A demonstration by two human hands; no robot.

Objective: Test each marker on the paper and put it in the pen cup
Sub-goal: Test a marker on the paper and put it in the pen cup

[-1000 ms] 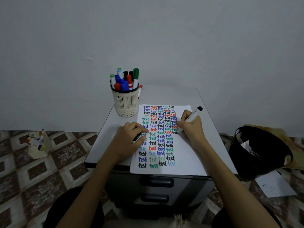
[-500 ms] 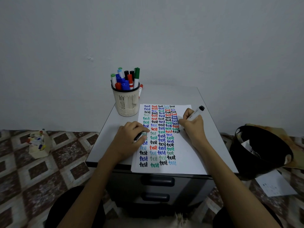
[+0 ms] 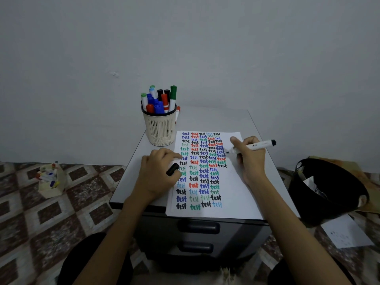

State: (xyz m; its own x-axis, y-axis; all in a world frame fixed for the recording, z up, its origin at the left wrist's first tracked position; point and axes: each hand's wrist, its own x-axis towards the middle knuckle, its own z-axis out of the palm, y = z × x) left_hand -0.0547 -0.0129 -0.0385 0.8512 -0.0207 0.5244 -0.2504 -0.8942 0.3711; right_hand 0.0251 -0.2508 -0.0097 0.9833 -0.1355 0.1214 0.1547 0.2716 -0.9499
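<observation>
My right hand grips the marker over the paper. My left hand pinches a black cap at its left edge.

The grey surface, top of a small drawer unit against the wall, carries a white paper covered in coloured writing, a cream pen cup full of markers at its far-left corner, and a red-capped marker just beside that cup.

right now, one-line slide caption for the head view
Right hand holds an uncapped black marker at the test-covered paper; left hand holds a black cap.
</observation>
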